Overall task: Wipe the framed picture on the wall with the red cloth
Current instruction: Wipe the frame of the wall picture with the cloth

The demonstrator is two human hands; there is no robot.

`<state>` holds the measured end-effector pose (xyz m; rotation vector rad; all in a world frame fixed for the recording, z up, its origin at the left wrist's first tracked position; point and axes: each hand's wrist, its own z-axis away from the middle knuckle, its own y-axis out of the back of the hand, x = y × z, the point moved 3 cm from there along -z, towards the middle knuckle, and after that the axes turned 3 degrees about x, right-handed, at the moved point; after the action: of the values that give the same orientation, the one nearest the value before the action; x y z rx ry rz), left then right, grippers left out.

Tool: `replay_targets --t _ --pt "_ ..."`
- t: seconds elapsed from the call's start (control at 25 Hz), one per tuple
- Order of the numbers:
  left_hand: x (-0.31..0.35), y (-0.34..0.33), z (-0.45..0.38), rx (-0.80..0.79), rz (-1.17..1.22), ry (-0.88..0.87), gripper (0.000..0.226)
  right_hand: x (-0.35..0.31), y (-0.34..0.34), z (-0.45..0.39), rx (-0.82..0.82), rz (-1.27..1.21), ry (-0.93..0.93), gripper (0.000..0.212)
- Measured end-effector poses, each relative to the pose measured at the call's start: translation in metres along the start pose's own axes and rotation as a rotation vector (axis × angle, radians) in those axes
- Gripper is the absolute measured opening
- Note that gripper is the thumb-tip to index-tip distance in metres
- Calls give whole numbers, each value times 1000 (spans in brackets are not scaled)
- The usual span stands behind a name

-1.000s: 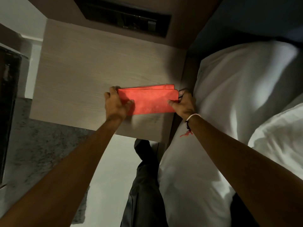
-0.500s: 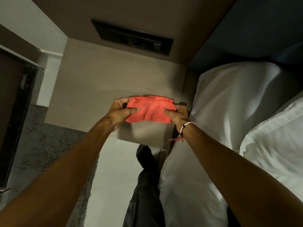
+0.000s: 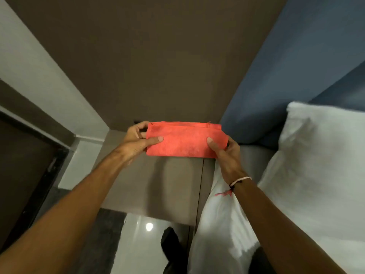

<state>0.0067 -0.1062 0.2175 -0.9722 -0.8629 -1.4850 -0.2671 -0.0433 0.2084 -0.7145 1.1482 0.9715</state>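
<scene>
The red cloth [image 3: 184, 139] is folded into a flat rectangle and held up in the air in front of me, above the bedside table. My left hand [image 3: 136, 142] pinches its left end, thumb on the front face. My right hand [image 3: 225, 153] pinches its right end the same way; a thin bracelet circles that wrist. The framed picture is not in view; only a bare brown wall [image 3: 158, 66] rises behind the cloth.
A light wooden bedside table [image 3: 173, 190] stands below the cloth. To the right lie a bed with white pillows [image 3: 320, 159] and a blue headboard [image 3: 286, 66]. A dark door frame [image 3: 29, 159] is at the left. Glossy floor [image 3: 138, 244] and my dark trouser leg show at the bottom.
Both hands lifted the folded red cloth off the bedside table and raised it. The view tilted upward, so the wall now fills the top and the dark wall panel is out of sight.
</scene>
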Motion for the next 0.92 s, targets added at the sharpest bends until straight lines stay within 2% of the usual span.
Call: replay_targets --t 0.16,0.32,0.4,0.52,0.68,0.76,0.84,0.92 --pt "160 -29 22 -99 -35 -258 43 -145 30 16 112 -35 244 25" --pt "323 -79 64 -207 -33 -558 41 -298 72 37 233 -137 484 4" --pt "398 -113 94 -277 -3 -681 40 -375 105 55 295 -183 621 13" --pt "482 -155 129 -348 29 -810 37 -463 147 82 335 -208 781 14" --pt "577 -209 166 -390 90 -932 39 -552 207 116 398 -239 932 13" --pt "617 -237 183 -375 118 -984 39 -588 235 129 348 -240 942 33" --pt "652 -268 200 -377 160 -1033 37 -614 263 140 199 -241 899 61" --pt "683 -297 215 -404 140 -1093 35 -632 286 147 114 -124 835 72"
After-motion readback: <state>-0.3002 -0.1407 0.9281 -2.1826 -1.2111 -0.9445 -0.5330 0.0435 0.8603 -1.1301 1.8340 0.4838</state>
